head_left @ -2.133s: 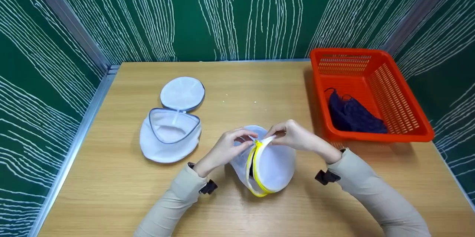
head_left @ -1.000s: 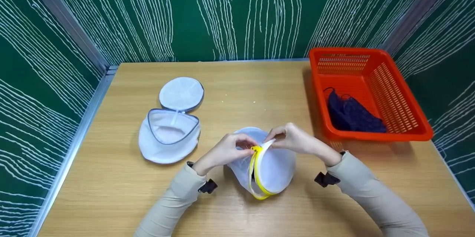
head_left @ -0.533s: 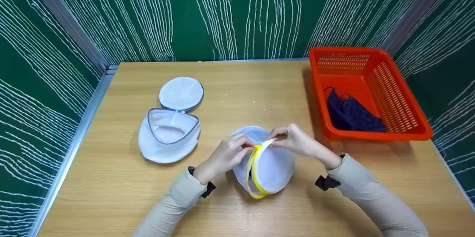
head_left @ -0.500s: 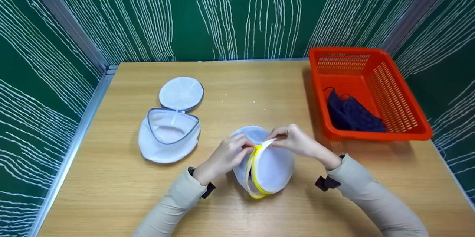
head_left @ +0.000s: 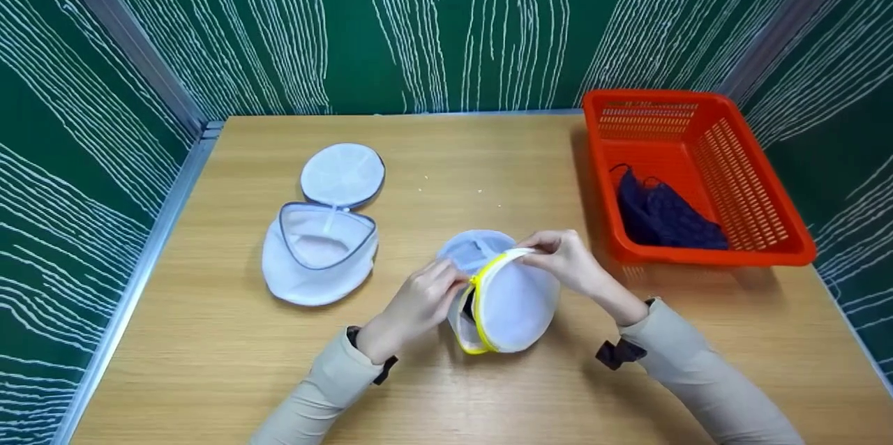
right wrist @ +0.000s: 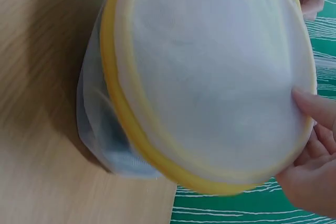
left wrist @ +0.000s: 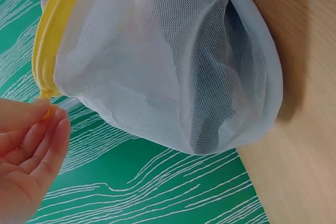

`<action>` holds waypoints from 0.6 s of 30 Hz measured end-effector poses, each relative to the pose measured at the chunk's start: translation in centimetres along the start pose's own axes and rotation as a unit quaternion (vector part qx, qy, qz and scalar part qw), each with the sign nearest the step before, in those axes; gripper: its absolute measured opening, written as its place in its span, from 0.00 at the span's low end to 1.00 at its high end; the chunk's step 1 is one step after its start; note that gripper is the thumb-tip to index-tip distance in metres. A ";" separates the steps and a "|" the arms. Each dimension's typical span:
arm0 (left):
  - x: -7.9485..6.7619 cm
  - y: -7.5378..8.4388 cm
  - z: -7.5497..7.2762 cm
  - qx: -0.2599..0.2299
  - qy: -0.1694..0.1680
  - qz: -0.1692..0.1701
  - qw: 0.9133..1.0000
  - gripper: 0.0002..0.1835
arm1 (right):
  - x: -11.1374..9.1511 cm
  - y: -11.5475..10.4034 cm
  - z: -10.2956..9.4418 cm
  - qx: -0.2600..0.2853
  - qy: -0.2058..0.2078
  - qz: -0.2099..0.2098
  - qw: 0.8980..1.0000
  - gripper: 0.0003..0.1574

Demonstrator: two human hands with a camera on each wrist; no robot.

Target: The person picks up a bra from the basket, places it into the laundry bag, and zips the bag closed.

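A white mesh laundry bag (head_left: 518,309) with a yellow zipper stands tilted near the middle of the table, its round lid partly apart from the body. My left hand (head_left: 422,298) pinches the yellow zipper pull (left wrist: 47,100) between thumb and forefinger. With thumb and fingers, my right hand (head_left: 566,260) grips the white rim of the lid (right wrist: 210,77). Something dark shows through the mesh body (left wrist: 210,98) and through the zipper gap.
A second mesh bag (head_left: 300,284) with grey trim lies at left, its round lid (head_left: 342,173) folded back. At right an orange basket (head_left: 767,180) holds dark blue cloth (head_left: 666,215). Small white specks lie mid-table. Green walls with white lines surround the table (head_left: 230,375).
The left hand has drawn the zipper pull along, and the closed stretch of yellow zipper beyond it has grown. The right hand has shifted slightly right along the rim, and the bag has turned a little.
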State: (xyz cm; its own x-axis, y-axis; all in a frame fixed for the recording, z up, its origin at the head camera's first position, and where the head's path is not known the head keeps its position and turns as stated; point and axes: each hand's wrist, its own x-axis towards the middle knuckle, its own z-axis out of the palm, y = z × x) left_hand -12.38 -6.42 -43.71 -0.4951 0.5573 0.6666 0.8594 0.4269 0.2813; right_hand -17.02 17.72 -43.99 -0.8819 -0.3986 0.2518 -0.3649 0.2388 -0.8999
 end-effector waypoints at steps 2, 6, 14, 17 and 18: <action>-0.1 0.0 0.0 0.004 -0.001 -0.002 1.000 0.03 | 0.0 0.0 0.1 -0.001 0.025 0.017 1.000 0.09; -0.5 0.1 0.0 0.010 0.000 -0.004 1.000 0.01 | -0.1 0.0 0.3 -0.001 0.072 0.066 0.995 0.09; -0.9 0.3 0.4 0.028 0.008 -0.004 1.000 0.03 | -0.2 0.0 0.5 0.003 0.124 0.124 0.984 0.11; -1.2 0.3 0.5 0.029 0.006 -0.012 0.999 0.01 | -0.2 -0.6 0.5 0.016 0.139 0.144 0.980 0.12; -1.2 0.4 0.6 0.028 0.006 -0.015 0.999 0.00 | -0.3 -1.0 0.5 0.017 0.134 0.146 0.980 0.12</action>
State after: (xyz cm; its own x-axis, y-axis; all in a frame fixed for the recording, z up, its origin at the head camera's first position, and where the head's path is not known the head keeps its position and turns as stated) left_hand -11.53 -6.56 -44.81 -0.5191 0.5355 0.6662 0.8354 0.4824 0.2632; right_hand -16.28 17.15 -43.37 -0.9957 -0.0696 0.0614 -0.0783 0.2759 -0.9580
